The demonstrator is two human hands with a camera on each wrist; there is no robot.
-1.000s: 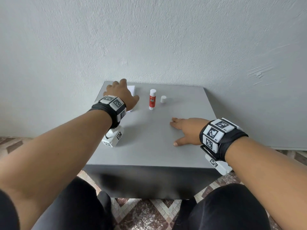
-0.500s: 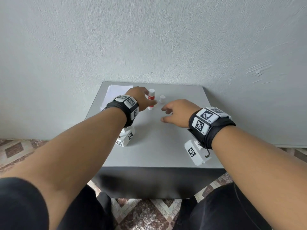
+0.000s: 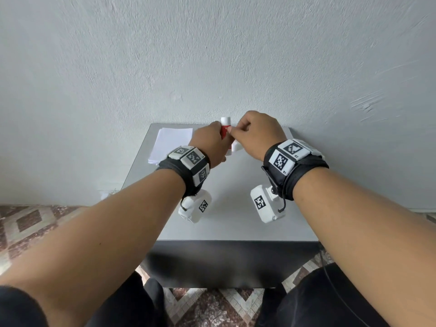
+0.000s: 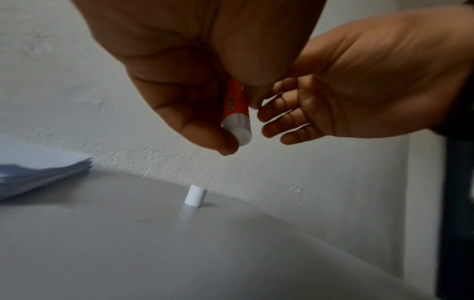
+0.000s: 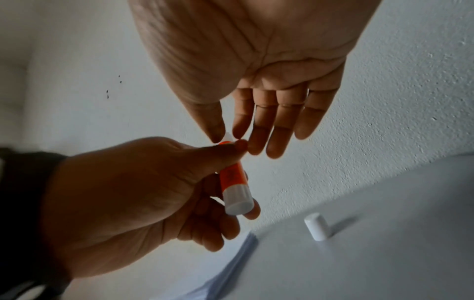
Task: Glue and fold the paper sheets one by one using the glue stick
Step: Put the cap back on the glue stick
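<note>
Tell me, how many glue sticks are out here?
1. The glue stick is gripped in the left hand above the table, right hand at its top. Hands might hide another.

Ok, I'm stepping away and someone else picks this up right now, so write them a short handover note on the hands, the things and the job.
Left hand: grips the glue stick, lifted off the grey table.
Right hand: thumb and forefinger at the stick's upper end; whether they pinch it, I cannot tell.
White cap: stands alone on the table.
Paper stack: far left corner.
Done: no sheet out, glued or folded.
Left: every sheet.
</note>
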